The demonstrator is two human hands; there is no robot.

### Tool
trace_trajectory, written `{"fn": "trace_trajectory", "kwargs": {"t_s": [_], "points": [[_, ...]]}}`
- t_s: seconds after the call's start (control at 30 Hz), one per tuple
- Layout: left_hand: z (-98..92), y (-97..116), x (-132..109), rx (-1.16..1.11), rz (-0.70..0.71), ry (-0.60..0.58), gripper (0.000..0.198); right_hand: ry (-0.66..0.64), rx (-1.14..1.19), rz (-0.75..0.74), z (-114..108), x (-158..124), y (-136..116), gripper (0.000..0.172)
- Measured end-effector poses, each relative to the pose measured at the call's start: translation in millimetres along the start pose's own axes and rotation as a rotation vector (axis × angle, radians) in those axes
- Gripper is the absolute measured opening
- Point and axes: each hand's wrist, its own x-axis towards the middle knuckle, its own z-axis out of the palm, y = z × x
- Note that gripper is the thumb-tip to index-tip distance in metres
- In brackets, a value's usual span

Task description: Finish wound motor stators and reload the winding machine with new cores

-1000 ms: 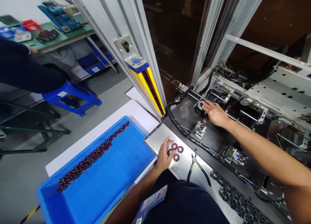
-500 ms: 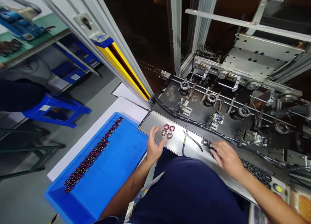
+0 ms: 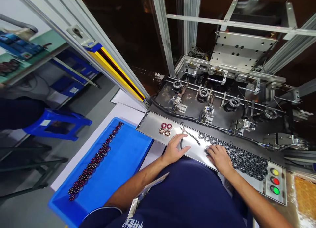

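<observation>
My left hand [image 3: 174, 150] is spread over the near edge of the metal ledge [image 3: 149, 123], beside the cutting pliers [image 3: 191, 136], with nothing between its fingers. My right hand [image 3: 219, 158] has its fingertips down on a small dark ring part [image 3: 206, 150] at the ledge's near side. Several dark ring parts [image 3: 247, 160] lie in a dense group to the right of that hand, and a row of them runs along the back toward the pliers. Several round parts with red or brown faces [image 3: 169, 126] sit together left of the pliers.
A blue tray [image 3: 118, 162] at the left holds a long line of dark and red round parts [image 3: 100, 155]. Behind the ledge stands a machine with ring fixtures [image 3: 203, 94]. Coloured buttons [image 3: 275, 181] are at the right end; a blue stool [image 3: 58, 124] stands far left.
My left hand has moved right, from beside the red and brown parts to the pliers. The right hand has shifted left and toward me on the ledge. The view has turned a little right.
</observation>
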Motion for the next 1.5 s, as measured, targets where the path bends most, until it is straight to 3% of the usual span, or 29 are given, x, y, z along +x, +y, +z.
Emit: {"fn": "trace_trajectory", "kwargs": {"t_s": [0.2, 0.4, 0.57, 0.7, 0.83, 0.9, 0.97, 1.1, 1.27, 1.4, 1.5], "points": [[4.5, 1, -4, -0.231, -0.241, -0.150, 0.040, 0.108, 0.151, -0.112, -17, 25, -11, 0.009], [10.7, 34, 8, -0.745, -0.416, -0.345, 0.062, 0.337, 0.402, -0.196, -73, 70, -58, 0.024], [-0.8, 66, 10, -1.047, -0.410, -0.248, 0.067, 0.421, 0.521, -0.246, -107, 91, -85, 0.035], [-4.6, 74, 9, -1.187, -0.400, -0.200, 0.053, 0.473, 0.496, -0.243, -108, 94, -87, 0.036], [-4.9, 73, 13, -1.191, -0.356, -0.145, 0.052, 0.530, 0.463, -0.237, -105, 94, -88, 0.042], [-7.6, 70, 15, -1.128, -0.304, -0.120, 0.052, 0.445, 0.522, -0.235, -112, 94, -88, 0.045], [-12.1, 67, 18, -1.074, -0.262, -0.132, 0.053, 0.267, 0.659, -0.208, -123, 96, -84, 0.038], [-20.6, 63, 22, -1.052, -0.250, -0.244, 0.054, -0.079, 0.929, -0.054, -143, 104, -68, 0.020], [-26.0, 67, 30, -1.060, -0.241, -0.363, 0.049, -0.474, 1.073, -0.087, -151, 118, -55, 0.032], [-25.9, 63, 40, -1.045, -0.174, -0.438, 0.044, -0.638, 1.102, -0.197, -154, 134, -46, 0.035], [-21.1, 47, 47, -0.825, -0.153, -0.367, 0.057, -0.577, 1.023, -0.210, -156, 168, -12, 0.037]]}}
